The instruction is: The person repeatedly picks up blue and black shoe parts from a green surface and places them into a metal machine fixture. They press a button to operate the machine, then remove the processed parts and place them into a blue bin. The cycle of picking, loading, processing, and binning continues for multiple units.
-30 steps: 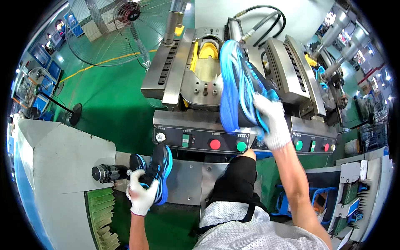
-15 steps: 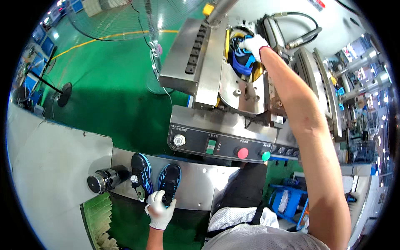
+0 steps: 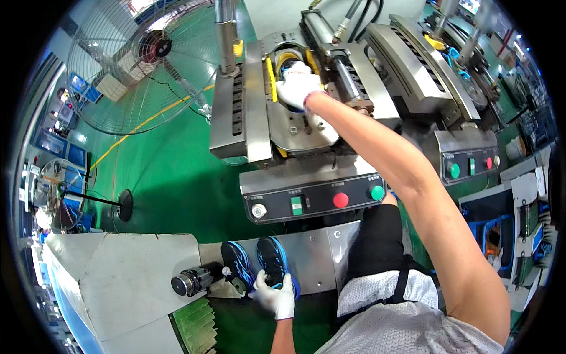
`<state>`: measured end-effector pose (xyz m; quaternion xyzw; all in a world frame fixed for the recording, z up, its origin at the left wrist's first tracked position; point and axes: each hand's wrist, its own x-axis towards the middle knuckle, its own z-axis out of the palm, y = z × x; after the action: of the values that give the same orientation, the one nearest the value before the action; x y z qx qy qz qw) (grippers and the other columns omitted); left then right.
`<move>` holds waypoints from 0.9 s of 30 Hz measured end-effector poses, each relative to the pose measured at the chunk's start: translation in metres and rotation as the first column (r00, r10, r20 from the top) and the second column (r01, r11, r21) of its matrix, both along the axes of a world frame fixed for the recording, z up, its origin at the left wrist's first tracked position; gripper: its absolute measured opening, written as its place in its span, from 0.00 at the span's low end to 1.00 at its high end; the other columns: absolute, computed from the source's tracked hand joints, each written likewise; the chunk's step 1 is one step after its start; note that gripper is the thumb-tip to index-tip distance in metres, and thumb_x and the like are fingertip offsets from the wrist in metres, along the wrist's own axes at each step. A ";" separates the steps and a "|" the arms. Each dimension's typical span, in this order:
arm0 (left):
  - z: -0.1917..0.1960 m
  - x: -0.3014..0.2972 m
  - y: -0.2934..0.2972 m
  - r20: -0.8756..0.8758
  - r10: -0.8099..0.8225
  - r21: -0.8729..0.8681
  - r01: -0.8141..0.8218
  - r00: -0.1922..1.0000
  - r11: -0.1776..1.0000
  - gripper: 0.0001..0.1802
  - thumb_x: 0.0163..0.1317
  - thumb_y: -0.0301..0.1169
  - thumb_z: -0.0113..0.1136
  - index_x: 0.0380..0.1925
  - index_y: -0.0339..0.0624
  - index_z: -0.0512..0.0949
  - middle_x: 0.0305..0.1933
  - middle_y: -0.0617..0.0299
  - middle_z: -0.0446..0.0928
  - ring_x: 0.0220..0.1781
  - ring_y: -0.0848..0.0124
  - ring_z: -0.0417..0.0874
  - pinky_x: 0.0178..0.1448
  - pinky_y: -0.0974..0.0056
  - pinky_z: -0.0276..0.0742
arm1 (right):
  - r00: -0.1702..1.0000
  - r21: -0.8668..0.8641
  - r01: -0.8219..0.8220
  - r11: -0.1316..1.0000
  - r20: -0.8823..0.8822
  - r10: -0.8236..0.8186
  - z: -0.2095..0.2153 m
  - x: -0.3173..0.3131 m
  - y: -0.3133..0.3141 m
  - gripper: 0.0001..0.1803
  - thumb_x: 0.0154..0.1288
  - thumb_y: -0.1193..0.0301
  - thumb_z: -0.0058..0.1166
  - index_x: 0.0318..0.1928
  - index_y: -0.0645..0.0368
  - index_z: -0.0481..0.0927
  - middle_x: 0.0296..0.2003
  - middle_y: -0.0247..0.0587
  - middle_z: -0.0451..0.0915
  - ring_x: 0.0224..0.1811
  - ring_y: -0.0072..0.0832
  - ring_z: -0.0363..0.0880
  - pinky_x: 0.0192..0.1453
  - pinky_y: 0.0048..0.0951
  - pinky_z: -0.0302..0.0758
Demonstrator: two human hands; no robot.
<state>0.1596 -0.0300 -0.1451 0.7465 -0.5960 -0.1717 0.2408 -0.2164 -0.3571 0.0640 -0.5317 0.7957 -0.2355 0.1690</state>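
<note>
My right hand (image 3: 298, 87), in a white glove, reaches into the oval cavity of a metal press (image 3: 298, 133) between yellow side pads. Its fingers curl down over a black and blue shoe (image 3: 288, 64), which the hand almost wholly covers. Low in the view, my gloved left hand (image 3: 277, 300) has its thumb and fingers about the near end of another black and blue sports shoe (image 3: 272, 255). That shoe rests on a metal shelf, and a matching shoe (image 3: 234, 259) lies just left of it.
A control panel (image 3: 318, 199) with red and green buttons fronts the press. A dark cylindrical bottle (image 3: 194, 279) lies left of the shoes, near a pale board (image 3: 130, 271). A large wire fan (image 3: 147, 65) stands at far left. A second press (image 3: 413, 68) stands to the right.
The view has swung, so the press and shoes sit elsewhere in the picture. My right hand now covers the shoe in the press, which showed plainly before. My left hand stays at the shelf shoe.
</note>
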 end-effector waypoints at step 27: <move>0.160 -0.367 0.090 -0.166 -0.980 -0.433 0.901 -0.109 -0.027 0.06 0.62 0.23 0.69 0.39 0.39 0.84 0.43 0.52 0.83 0.46 0.54 0.85 0.55 0.52 0.80 | 0.919 -0.462 0.296 0.836 0.375 -0.118 -0.137 -0.030 0.613 0.65 0.53 0.46 0.77 0.81 0.64 0.54 0.74 0.60 0.66 0.79 0.52 0.65 0.81 0.43 0.62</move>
<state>-0.2071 0.0598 0.0150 0.0103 -0.8869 -0.3970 0.2359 -0.2463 0.2558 -0.0735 -0.4193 0.7184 -0.5404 0.1268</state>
